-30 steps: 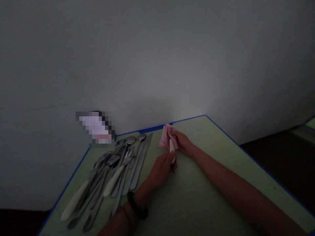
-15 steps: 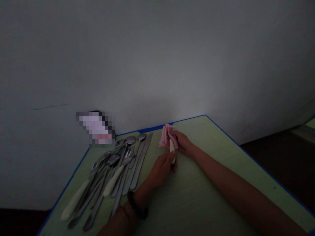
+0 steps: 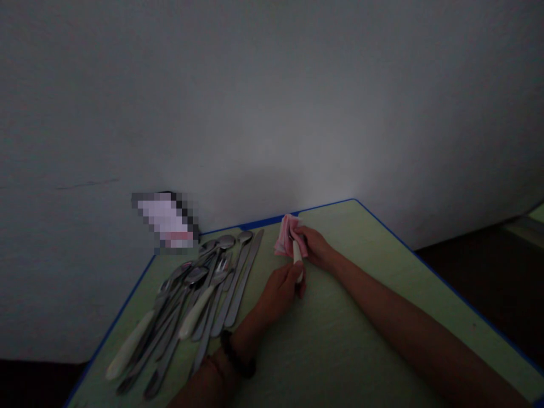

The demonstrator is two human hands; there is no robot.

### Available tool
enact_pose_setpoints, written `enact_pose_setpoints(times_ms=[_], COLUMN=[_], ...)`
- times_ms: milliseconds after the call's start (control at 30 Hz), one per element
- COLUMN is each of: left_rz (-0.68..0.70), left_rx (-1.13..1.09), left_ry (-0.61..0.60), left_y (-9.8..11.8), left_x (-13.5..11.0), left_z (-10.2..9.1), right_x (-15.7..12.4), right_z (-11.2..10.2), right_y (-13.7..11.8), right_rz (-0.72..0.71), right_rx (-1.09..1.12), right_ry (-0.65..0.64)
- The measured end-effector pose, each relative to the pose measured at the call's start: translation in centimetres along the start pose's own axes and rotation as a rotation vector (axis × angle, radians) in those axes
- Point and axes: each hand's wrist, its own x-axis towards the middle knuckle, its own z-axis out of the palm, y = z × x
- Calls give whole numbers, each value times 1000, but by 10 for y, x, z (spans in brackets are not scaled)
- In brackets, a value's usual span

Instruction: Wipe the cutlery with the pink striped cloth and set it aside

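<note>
My left hand [image 3: 278, 294] is closed around the white handle of a utensil [image 3: 297, 258] at the middle of the green table [image 3: 340, 340]. The utensil's far end is wrapped in a pink cloth [image 3: 284, 238], so I cannot tell what kind it is. My right hand [image 3: 317, 246] grips that cloth around the hidden end, near the table's far edge. A dark band sits on my left wrist.
A pile of several metal spoons, forks and knives [image 3: 195, 294], some with white handles, lies on the left part of the table. A blurred white object [image 3: 168, 222] stands at the far left corner against the grey wall. The table has a blue rim [image 3: 425, 260].
</note>
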Motion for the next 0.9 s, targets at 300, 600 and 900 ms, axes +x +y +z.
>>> enact_pose_setpoints(times_ms=[300, 600, 900], left_rz=[10, 6, 3], left_rx=[22, 38, 31], left_ry=[-12, 1, -4], left_y=[1, 1, -1], left_x=[0, 0, 0], left_z=[-1, -1, -1], right_x=[-2, -4, -3], right_z=[0, 1, 0], right_y=[-2, -3, -2], right_rz=[14, -17, 7], right_rx=[1, -32, -32], right_ry=[-14, 6, -1])
